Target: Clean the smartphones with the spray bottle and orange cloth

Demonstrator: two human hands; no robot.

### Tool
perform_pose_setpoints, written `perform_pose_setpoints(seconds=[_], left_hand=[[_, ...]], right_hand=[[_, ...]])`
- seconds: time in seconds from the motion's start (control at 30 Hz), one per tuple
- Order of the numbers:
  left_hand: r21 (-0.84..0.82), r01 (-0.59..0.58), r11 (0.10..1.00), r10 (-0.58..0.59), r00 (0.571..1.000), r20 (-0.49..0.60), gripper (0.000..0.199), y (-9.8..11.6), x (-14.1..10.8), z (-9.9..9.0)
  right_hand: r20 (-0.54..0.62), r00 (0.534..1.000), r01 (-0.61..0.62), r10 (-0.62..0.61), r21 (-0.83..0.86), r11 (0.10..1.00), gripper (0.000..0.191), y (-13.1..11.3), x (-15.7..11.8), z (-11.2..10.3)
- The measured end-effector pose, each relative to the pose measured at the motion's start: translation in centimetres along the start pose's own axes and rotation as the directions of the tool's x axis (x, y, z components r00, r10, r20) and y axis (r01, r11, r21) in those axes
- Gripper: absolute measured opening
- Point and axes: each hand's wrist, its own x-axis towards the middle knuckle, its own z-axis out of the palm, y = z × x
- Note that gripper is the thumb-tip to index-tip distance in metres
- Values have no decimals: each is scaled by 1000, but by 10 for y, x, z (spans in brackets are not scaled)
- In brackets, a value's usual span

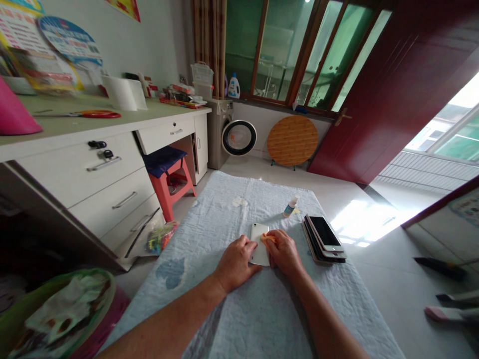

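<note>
A white phone (259, 253) is laid back up on the covered table (209, 224), midway between its left and right edges. The phone's left side is steadied by the left hand (236, 259), whose fingers and thumb are curled against it. In the right hand (283, 249), an orange cloth (268, 238) is pinched between closed fingers and held against the phone's back. Wiping of the back is judged to be under way; how much remains cannot be told, and the screen side is hidden. Near the table's right edge, a stack of phones (325, 239) is placed; whether these are done or left to do cannot be told. Towards the far right corner, a bottle (291, 207) is set, held by neither hand.
</note>
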Motion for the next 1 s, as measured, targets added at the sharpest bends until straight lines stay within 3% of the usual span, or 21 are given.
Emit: perform_pose_setpoints(seconds=[0.47, 1.0], left_hand=[[46, 60, 997, -59, 998, -20, 40, 2, 0, 0], [-5, 41, 999, -41, 999, -9, 32, 11, -1, -5]], right_hand=[[-10, 999, -31, 31, -18, 999, 19, -6, -1, -2], [3, 996, -89, 89, 8, 996, 22, -9, -1, -1]])
